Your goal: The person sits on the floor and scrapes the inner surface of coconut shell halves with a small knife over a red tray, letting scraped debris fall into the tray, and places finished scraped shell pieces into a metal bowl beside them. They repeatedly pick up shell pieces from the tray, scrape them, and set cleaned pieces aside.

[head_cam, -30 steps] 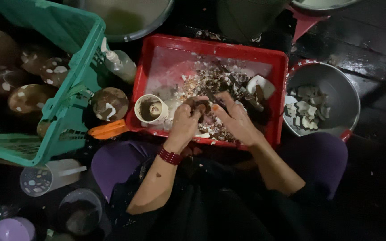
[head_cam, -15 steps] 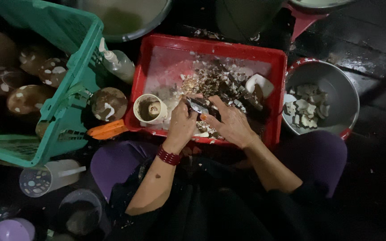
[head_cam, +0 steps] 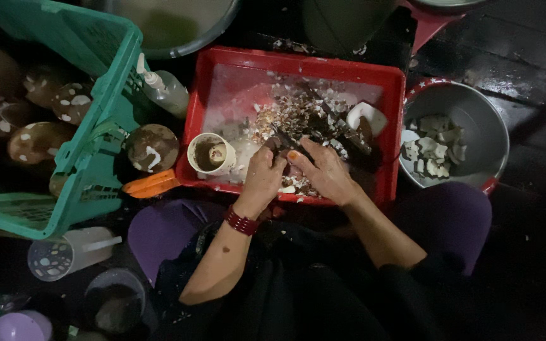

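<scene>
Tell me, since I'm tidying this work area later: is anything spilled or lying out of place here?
Yes. Pale shell scraps lie scattered across the red tray, where both hands work. A clear spray bottle lies tipped between the tray and the green crate, and a clear plastic cup lies on its side below the crate.

Your left hand (head_cam: 261, 180) and right hand (head_cam: 323, 173) hide whatever they grip; the green crate (head_cam: 105, 136) is cut off at the left edge.
</scene>
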`<state>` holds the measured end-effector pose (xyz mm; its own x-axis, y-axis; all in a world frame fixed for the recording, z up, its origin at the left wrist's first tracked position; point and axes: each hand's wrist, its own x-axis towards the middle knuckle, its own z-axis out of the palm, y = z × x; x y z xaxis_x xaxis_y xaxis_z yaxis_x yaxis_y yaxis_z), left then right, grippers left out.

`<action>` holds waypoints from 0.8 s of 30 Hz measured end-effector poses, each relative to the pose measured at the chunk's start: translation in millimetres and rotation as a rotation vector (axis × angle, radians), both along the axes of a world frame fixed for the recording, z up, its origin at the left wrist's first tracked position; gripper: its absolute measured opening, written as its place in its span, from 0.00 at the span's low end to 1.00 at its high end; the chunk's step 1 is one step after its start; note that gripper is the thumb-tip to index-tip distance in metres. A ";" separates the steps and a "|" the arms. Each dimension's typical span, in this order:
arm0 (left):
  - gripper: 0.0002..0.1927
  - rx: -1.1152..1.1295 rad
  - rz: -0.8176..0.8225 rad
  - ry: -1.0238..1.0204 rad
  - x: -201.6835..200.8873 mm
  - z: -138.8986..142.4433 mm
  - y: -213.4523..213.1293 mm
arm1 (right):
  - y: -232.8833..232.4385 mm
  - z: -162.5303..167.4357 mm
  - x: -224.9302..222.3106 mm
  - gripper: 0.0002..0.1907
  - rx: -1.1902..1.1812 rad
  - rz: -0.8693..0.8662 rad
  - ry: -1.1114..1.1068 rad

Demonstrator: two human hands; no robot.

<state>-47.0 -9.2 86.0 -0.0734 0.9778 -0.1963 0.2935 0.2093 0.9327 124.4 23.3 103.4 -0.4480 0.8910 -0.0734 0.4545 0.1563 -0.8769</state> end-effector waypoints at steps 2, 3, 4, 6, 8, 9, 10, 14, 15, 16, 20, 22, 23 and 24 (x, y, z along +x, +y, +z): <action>0.11 0.027 0.032 -0.150 -0.7 -5.8 1.7 | 4.2 2.2 -0.8 0.24 -0.084 -0.049 0.001; 0.12 -0.034 0.061 -0.304 -1.3 -9.1 4.2 | 6.4 5.0 -1.3 0.24 -0.125 -0.073 0.000; 0.14 -0.097 0.094 -0.457 -2.8 -12.6 5.3 | 6.6 9.1 -0.2 0.23 -0.224 -0.104 0.011; 0.14 0.049 0.130 -0.530 -7.3 -19.4 8.8 | 6.7 19.8 4.6 0.24 -0.414 -0.169 0.032; 0.12 0.114 0.144 -0.487 -10.4 -25.6 12.6 | 2.5 26.3 0.6 0.26 -0.282 -0.022 -0.013; 0.10 0.099 0.146 -0.408 -10.9 -28.2 12.9 | -0.5 28.3 -1.3 0.28 -0.220 0.050 -0.036; 0.08 0.085 0.148 -0.328 -11.7 -30.0 12.7 | -1.8 29.5 -2.4 0.28 -0.207 0.042 -0.085; 0.09 0.136 0.157 -0.398 -12.8 -31.7 11.2 | -5.4 23.2 -3.4 0.28 -0.162 0.046 -0.185; 0.08 0.089 0.168 -0.425 -12.8 -30.9 10.9 | -4.6 20.0 -2.2 0.28 -0.148 0.056 -0.185; 0.08 0.039 0.179 -0.451 -12.8 -29.8 10.2 | -3.5 16.2 -2.2 0.28 -0.057 0.055 -0.168; 0.06 0.152 0.126 -0.158 -10.9 -23.5 7.8 | -1.4 3.6 -0.5 0.27 0.154 0.022 -0.099; 0.06 0.243 0.128 -0.057 -8.2 -19.3 5.1 | -1.9 0.0 0.0 0.26 0.154 0.004 -0.099; 0.06 0.217 0.121 -0.043 -6.9 -16.9 3.4 | -2.0 -1.3 0.2 0.25 0.140 -0.001 -0.117; 0.05 0.191 0.113 -0.029 -5.8 -14.2 1.5 | -2.1 -2.2 0.2 0.24 0.128 -0.008 -0.134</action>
